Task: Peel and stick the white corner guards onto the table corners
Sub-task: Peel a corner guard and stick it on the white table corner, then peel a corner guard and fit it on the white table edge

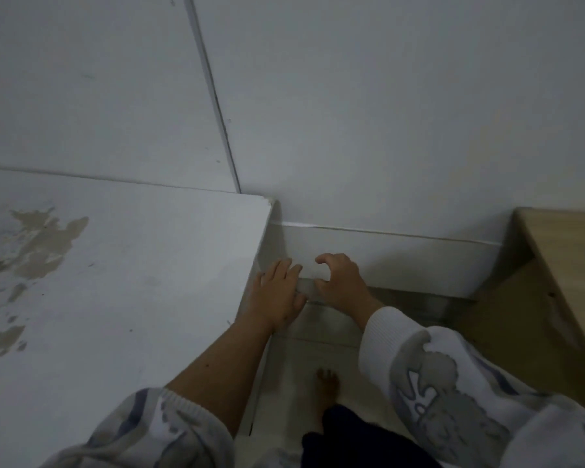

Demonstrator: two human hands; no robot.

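Here we reached both hands down beside the white table (122, 265): left hand (277, 295) and right hand (340, 282) pinching a pale strip (306, 288), seemingly a corner guard; probably light, flexible, best held by its edges.

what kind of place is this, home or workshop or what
Most likely a room in a home, though little shows. A worn white table with peeling patches stands against plain white walls, a wooden piece of furniture sits to the right, and the person stands barefoot on a tiled floor.
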